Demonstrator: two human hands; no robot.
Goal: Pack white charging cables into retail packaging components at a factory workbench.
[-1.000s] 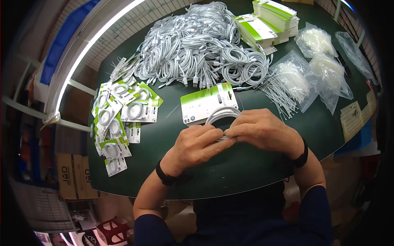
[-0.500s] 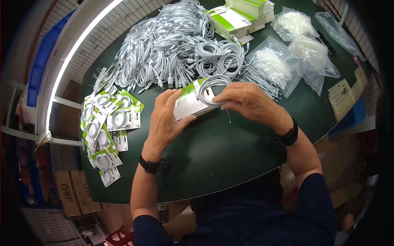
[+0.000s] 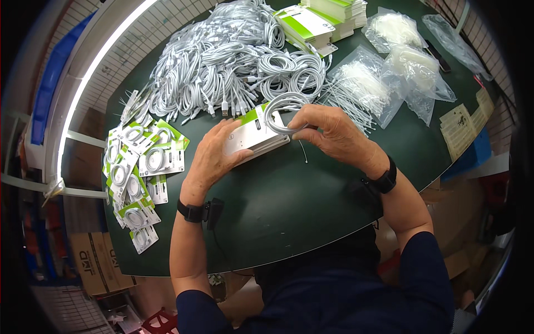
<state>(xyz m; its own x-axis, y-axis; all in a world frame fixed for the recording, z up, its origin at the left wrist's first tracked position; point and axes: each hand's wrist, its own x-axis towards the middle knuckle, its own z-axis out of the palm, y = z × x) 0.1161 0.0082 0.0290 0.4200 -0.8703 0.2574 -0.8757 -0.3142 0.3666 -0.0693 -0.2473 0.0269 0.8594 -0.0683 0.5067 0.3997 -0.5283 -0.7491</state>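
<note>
My right hand (image 3: 334,136) pinches a coiled white cable (image 3: 271,119) between thumb and fingers. The coil is tilted above the right end of a small stack of white and green packaging cards (image 3: 245,137). My left hand (image 3: 211,153) clasps the left end of that stack, fingers along the far side and thumb at the near side. A thin white cable tie (image 3: 303,151) hangs down below the coil beside my right hand. I cannot tell whether the coil touches the top card.
Behind the hands lies a big heap of coiled white cables (image 3: 206,72). Carded cables (image 3: 133,183) are piled on the left. At the back stand stacked cards (image 3: 306,28). To the right are loose cable ties (image 3: 350,106) and plastic bags (image 3: 414,72) on the dark green table (image 3: 278,206).
The coil has tipped and sits slightly lower over the cards, still in my right hand. My left hand keeps its hold on the stack. The whole view has shifted a little.
</note>
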